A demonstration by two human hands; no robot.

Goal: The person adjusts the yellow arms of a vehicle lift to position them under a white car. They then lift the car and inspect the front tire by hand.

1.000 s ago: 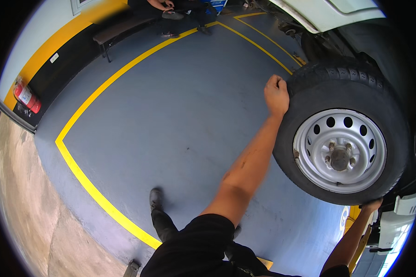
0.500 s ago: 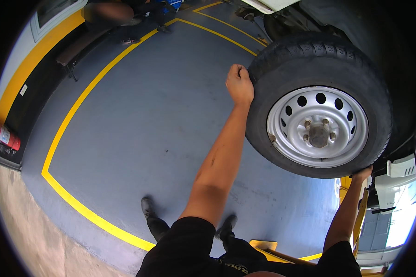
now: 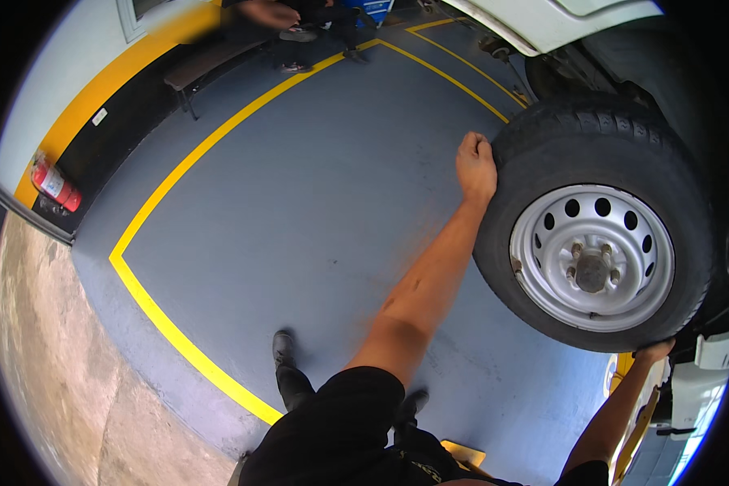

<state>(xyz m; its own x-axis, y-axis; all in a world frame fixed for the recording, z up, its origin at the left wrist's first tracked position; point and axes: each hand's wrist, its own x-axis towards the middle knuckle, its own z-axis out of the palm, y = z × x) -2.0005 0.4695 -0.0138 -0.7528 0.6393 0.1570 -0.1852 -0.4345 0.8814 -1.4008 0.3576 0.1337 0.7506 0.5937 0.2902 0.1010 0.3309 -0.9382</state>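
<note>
A black tyre on a silver steel wheel [image 3: 535,279], with round holes around its rim and a dull centre hub, hangs at the right under a white vehicle. Against the tyre's left side is my left hand [image 3: 476,168], its fingers curled and partly hidden at the tread. My right hand [image 3: 654,350] holds the tyre's lower edge from below; most of its fingers are behind the rubber. Both arms are stretched out to the wheel. Several lug nuts [image 3: 606,250] sit around the hub.
White bodywork [image 3: 579,24] overhangs the wheel. Yellow lines [image 3: 170,324] mark the grey floor. A red fire extinguisher [image 3: 55,185] stands by the left wall, near a bench [image 3: 211,66] where people sit. Yellow equipment [image 3: 636,437] is at the lower right.
My view has shifted, so the wheel and both hands appear farther right and lower. Both hands keep the same places on the tyre.
</note>
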